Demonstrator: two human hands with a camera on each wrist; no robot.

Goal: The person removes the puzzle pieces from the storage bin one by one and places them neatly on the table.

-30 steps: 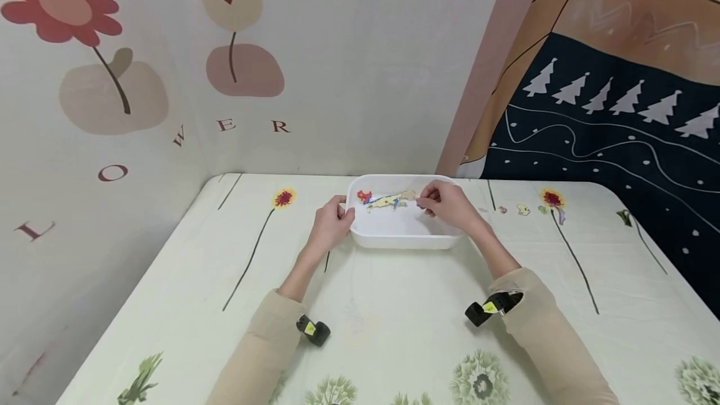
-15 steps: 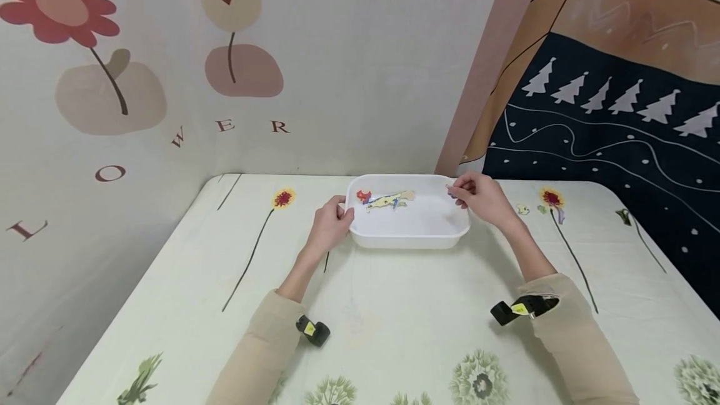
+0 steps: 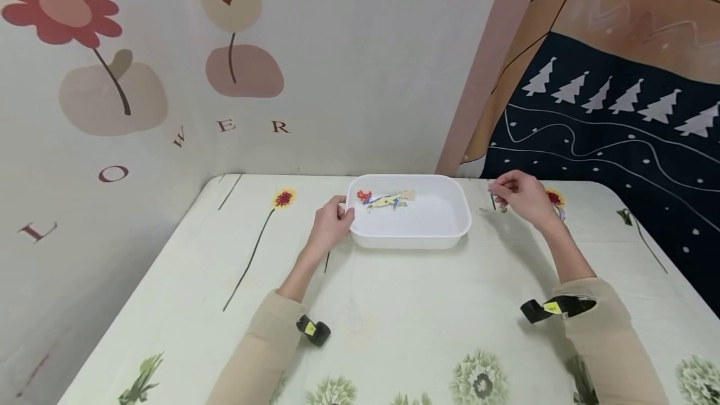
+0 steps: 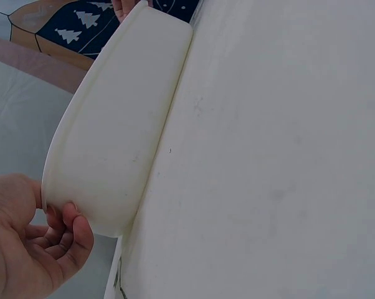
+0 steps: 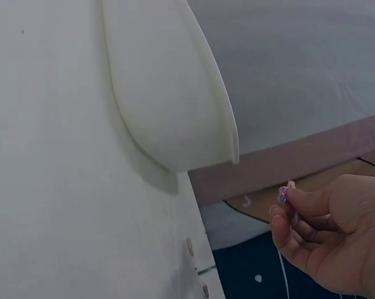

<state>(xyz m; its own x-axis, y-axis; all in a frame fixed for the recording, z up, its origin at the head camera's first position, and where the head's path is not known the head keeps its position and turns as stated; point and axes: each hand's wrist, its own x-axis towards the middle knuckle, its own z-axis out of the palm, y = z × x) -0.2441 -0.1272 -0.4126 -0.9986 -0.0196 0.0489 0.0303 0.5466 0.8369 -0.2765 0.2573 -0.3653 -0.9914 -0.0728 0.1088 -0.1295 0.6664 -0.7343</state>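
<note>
Gripping with your left hand (image 3: 330, 225) the white rectangular plastic tray (image 3: 416, 224) at its right, you pinched a tiny pink-and-blue piece (image 5: 283, 195) in your right hand (image 5: 334, 230), where light pressure probably served best.

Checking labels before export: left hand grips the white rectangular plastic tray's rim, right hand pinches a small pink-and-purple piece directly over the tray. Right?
One fix: the right hand pinches the small pink-and-purple piece to the right of the white rectangular plastic tray, not over it, as the head view shows. The left hand does grip the tray's rim.
</note>
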